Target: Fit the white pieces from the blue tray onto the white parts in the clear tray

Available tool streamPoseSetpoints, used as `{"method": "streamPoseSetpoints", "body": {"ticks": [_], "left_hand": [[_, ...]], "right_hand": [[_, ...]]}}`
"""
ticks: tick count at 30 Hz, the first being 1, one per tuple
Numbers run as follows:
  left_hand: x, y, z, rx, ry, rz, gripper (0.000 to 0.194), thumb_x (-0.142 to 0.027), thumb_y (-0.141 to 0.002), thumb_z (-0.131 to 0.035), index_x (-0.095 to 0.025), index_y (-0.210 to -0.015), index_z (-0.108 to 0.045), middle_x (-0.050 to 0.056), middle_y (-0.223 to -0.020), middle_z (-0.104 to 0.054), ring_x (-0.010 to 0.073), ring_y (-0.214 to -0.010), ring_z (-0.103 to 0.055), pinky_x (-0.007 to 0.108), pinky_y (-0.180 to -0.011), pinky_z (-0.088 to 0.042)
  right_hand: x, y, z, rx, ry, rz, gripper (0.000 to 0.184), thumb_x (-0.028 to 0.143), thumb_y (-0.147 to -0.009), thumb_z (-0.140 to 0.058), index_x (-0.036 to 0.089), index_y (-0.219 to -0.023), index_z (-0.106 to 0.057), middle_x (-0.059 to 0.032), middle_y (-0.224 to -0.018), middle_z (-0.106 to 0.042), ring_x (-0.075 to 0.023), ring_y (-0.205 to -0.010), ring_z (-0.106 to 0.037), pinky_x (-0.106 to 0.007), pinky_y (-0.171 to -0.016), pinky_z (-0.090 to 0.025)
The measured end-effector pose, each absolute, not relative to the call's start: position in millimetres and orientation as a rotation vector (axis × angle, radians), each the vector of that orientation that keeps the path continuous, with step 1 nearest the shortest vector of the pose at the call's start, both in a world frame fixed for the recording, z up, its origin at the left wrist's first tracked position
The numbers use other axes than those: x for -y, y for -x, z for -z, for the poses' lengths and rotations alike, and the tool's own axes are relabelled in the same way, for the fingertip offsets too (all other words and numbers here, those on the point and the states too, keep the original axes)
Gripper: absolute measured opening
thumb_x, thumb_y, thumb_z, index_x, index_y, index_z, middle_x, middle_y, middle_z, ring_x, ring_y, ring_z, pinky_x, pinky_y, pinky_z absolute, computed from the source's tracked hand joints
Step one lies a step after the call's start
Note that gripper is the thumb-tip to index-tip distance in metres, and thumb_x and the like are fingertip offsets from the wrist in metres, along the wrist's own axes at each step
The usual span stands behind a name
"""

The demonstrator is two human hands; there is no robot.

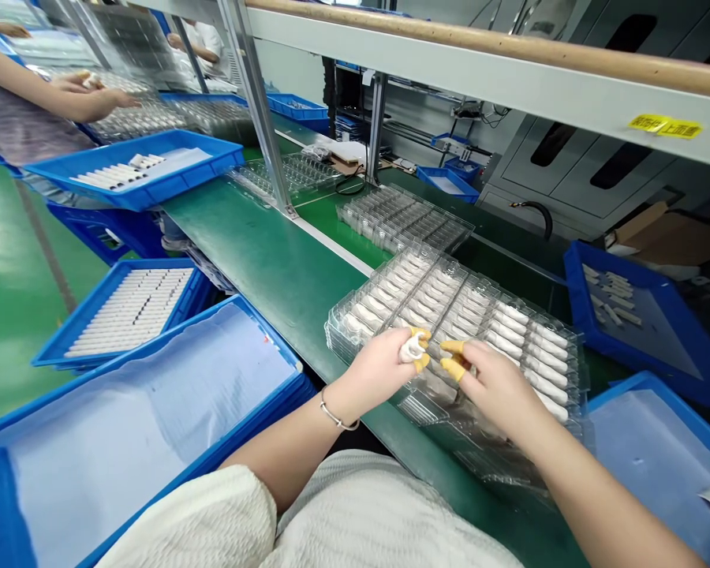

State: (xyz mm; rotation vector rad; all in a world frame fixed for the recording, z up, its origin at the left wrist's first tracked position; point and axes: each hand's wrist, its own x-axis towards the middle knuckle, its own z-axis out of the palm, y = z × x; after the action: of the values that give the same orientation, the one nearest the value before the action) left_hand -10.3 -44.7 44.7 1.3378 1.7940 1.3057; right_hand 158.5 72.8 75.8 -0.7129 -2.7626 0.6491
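My left hand (381, 364), with yellow finger covers on its tips, is closed around a small white piece (412, 349) whose exact kind I cannot make out. To its right my right hand (497, 380) is open, its yellow-covered thumb and finger apart with nothing visible between them. Both hands hover over the near edge of a stack of clear plastic trays (421, 412). Slots in the top tray hold rows of white, slender wrapped pieces (547, 360). My forearms and hands hide part of the near rows.
Another clear tray stack (405, 217) sits farther back on the green bench (254, 252). Blue bins flank me, including a paper-lined bin (147, 426) at left and a bin with loose white pieces (639, 331) at right. A metal post (254, 102) rises ahead; a co-worker's arm (53, 91) reaches in at left.
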Motion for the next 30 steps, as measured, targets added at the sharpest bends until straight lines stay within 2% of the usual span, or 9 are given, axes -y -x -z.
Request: {"method": "streamPoseSetpoints", "body": {"ticks": [3, 7, 11, 14, 16, 19, 23, 26, 30], "left_hand": [[45, 1, -50, -2.002, -1.771, -1.002, 0.004, -0.016, -0.084, -0.058, -0.019, -0.085, -0.061, 0.006, -0.087, -0.066, 0.0245, -0.086, -0.062, 0.038, -0.080, -0.050], [44, -11, -51, -2.004, -2.025, -0.899, 0.010, -0.013, -0.085, -0.056, -0.016, -0.093, -0.061, 0.009, -0.096, -0.064, 0.0254, -0.095, -0.060, 0.038, -0.088, -0.049], [44, -12, -48, -1.954, -2.015, -0.916, 0.020, -0.016, -0.087, -0.057, -0.015, -0.107, -0.061, 0.009, -0.102, -0.064, 0.0246, -0.098, -0.059, 0.038, -0.090, -0.050], [44, -11, -48, -1.947, -2.037, -0.898, 0.024, -0.013, -0.088, -0.055, -0.016, -0.111, -0.061, 0.009, -0.103, -0.064, 0.0250, -0.100, -0.059, 0.040, -0.093, -0.049], [43, -10, -50, -1.903, -1.977, -0.933, 0.023, -0.015, -0.088, -0.057, -0.017, -0.110, -0.063, 0.009, -0.103, -0.065, 0.0251, -0.101, -0.060, 0.039, -0.092, -0.049], [43, -7, -55, -1.783, -1.720, -1.092, 0.025, -0.025, -0.088, -0.062, -0.020, -0.112, -0.064, 0.007, -0.106, -0.068, 0.0243, -0.100, -0.062, 0.037, -0.090, -0.049], [44, -5, -56, -1.632, -1.388, -1.322, 0.031, -0.026, -0.082, -0.068, -0.021, -0.113, -0.066, 0.006, -0.111, -0.068, 0.0229, -0.103, -0.063, 0.034, -0.092, -0.049], [45, -7, -54, -1.584, -1.340, -1.397, 0.035, -0.025, -0.081, -0.068, -0.022, -0.116, -0.067, 0.005, -0.106, -0.067, 0.0213, -0.098, -0.063, 0.033, -0.090, -0.049], [47, -10, -51, -1.560, -1.420, -1.412, 0.038, -0.023, -0.080, -0.069, -0.022, -0.118, -0.067, 0.005, -0.102, -0.067, 0.0204, -0.095, -0.063, 0.033, -0.090, -0.049]], "right_hand": [[-65, -162, -84, 2.463, 0.792, -1.153, 0.032, 0.042, -0.091, -0.061, 0.022, -0.117, -0.064, -0.0052, -0.095, -0.069, -0.0186, -0.076, -0.064, -0.030, -0.063, -0.053], [-60, -162, -89, 2.236, 0.859, -1.538, 0.028, 0.043, -0.083, -0.069, 0.019, -0.099, -0.066, -0.0030, -0.082, -0.068, -0.0173, -0.070, -0.063, -0.031, -0.062, -0.054], [-66, -166, -88, 2.114, 0.880, -1.608, 0.032, 0.048, -0.077, -0.074, 0.018, -0.087, -0.067, -0.0033, -0.076, -0.067, -0.0178, -0.068, -0.064, -0.030, -0.058, -0.053], [-71, -172, -83, 2.119, 0.918, -1.580, 0.038, 0.052, -0.076, -0.074, 0.018, -0.091, -0.068, -0.0054, -0.080, -0.069, -0.0189, -0.065, -0.066, -0.030, -0.052, -0.052], [-73, -178, -80, 2.116, 0.911, -1.564, 0.039, 0.053, -0.078, -0.072, 0.018, -0.096, -0.068, -0.0065, -0.083, -0.071, -0.0195, -0.066, -0.068, -0.031, -0.053, -0.054], [-75, -191, -81, 2.143, 0.838, -1.370, 0.033, 0.045, -0.084, -0.069, 0.020, -0.105, -0.067, -0.0076, -0.094, -0.072, -0.0214, -0.079, -0.070, -0.034, -0.067, -0.059], [-74, -213, -85, 2.410, 0.542, -0.749, 0.014, 0.026, -0.092, -0.060, 0.025, -0.103, -0.067, -0.0054, -0.096, -0.069, -0.0207, -0.088, -0.068, -0.034, -0.076, -0.058], [-72, -226, -83, 2.539, 0.215, -0.421, 0.018, 0.014, -0.092, -0.055, 0.024, -0.103, -0.065, -0.0067, -0.096, -0.067, -0.0227, -0.100, -0.066, -0.036, -0.081, -0.057], [-72, -234, -74, 2.539, 0.074, -0.240, 0.023, 0.006, -0.090, -0.055, 0.021, -0.107, -0.062, -0.0095, -0.100, -0.064, -0.0246, -0.110, -0.063, -0.038, -0.086, -0.057]]}}
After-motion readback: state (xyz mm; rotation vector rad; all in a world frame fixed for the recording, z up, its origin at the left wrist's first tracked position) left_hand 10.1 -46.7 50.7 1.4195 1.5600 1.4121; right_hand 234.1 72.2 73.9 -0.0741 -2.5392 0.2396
